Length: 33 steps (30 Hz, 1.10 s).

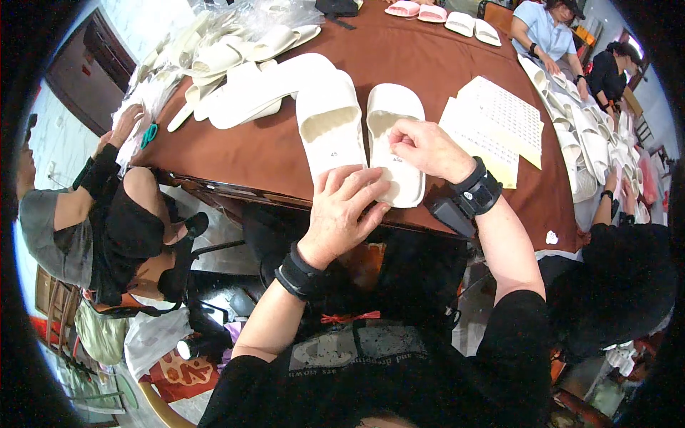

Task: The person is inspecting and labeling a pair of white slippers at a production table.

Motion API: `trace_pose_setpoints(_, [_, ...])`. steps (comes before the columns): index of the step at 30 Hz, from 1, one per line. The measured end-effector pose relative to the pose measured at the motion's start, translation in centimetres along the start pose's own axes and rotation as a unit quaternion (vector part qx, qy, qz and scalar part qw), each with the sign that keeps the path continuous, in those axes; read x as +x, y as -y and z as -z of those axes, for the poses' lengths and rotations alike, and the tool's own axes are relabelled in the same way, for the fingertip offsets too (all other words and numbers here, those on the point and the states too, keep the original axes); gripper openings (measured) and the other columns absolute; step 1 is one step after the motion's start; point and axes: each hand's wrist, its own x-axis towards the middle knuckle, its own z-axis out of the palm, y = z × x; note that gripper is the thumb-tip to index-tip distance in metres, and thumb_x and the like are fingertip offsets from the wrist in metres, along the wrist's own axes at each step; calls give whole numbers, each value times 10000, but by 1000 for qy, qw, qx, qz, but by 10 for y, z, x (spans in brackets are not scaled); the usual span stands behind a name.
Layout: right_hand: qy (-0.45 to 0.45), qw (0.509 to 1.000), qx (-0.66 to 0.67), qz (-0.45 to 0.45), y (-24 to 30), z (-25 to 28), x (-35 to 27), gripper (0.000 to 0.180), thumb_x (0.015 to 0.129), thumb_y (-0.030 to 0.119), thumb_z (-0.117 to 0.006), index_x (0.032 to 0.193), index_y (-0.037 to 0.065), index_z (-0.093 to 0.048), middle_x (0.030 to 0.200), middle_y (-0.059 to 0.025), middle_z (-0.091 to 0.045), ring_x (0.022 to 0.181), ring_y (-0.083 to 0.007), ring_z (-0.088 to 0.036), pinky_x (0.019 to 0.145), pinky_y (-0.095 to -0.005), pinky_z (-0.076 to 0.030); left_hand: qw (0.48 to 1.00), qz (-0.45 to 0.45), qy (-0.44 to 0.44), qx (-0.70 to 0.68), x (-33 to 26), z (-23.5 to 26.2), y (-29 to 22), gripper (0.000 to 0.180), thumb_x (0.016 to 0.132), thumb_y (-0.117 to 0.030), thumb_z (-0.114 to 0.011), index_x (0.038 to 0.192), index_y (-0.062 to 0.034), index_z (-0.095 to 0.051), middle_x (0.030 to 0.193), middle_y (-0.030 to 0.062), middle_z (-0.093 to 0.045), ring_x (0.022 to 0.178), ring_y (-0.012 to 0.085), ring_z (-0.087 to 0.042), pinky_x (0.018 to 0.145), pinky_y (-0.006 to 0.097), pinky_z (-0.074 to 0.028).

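Observation:
Two white slide slippers lie side by side in front of me, toes pointing away. The left slipper [332, 128] has a small printed mark on its insole. My left hand [346, 200] rests over its heel end, fingers spread, the fingertips reaching onto the heel of the right slipper [399, 182]. Above that slipper's insole is my right hand [435, 150], thumb and forefinger pinched together beside a small dark mark. Whatever sits between those fingertips is too small to make out. Sheets of small labels [499, 121] lie just right of my right hand.
White slippers [242, 93] are heaped at the table's left, with teal scissors [149, 135] near the edge. Pink slippers [417, 11] stand at the far side. More white slippers [589, 139] line the right, where other people work. Someone sits at left [57, 228].

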Motion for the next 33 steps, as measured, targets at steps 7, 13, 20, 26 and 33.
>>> trace_pose_setpoints(7, [-1, 1000, 8, -9, 2, 1, 0, 167, 837, 149, -640, 917, 6, -604, 745, -83, -629, 695, -146, -603, 662, -309, -499, 1000, -3, -10, -8, -1, 1, 1, 359, 723, -187, -734, 1070, -149, -649, 1199, 11, -609, 1098, 255, -535, 937, 404, -374])
trace_pose_setpoints(13, [1, 1000, 21, -11, -3, -1, 0, 167, 846, 140, -639, 926, -1, -602, 751, -79, -626, 697, -136, -594, 662, -298, -497, 1000, -5, -8, -8, 0, -1, 2, 363, 722, -187, -733, 1072, -148, -646, 1199, 10, -607, 1090, 253, -536, 937, 403, -376])
trace_pose_setpoints(20, [0, 1000, 23, -3, -1, 0, -1, 169, 849, 139, -638, 931, -4, -598, 740, -80, -617, 691, -130, -582, 654, -296, -490, 1000, -1, -9, -4, 1, 1, 0, 355, 728, -201, -728, 1070, -143, -650, 1191, 15, -611, 1087, 254, -537, 937, 402, -374])
trace_pose_setpoints(26, [0, 1000, 23, -7, 2, 0, -3, 159, 856, 138, -626, 930, 1, -596, 732, -77, -612, 677, -128, -571, 639, -300, -479, 1000, 2, -2, -11, 0, 1, 0, 347, 736, -206, -725, 1070, -140, -653, 1189, 17, -612, 1093, 260, -537, 940, 404, -374])
trace_pose_setpoints(33, [-3, 1000, 17, -14, 4, 1, -4, 168, 842, 176, -599, 905, 21, -598, 793, -140, -648, 737, -255, -640, 678, -363, -506, 1000, -2, 0, 6, 2, 2, -1, 346, 743, -214, -726, 1074, -139, -657, 1171, 9, -610, 1088, 244, -533, 943, 402, -387])
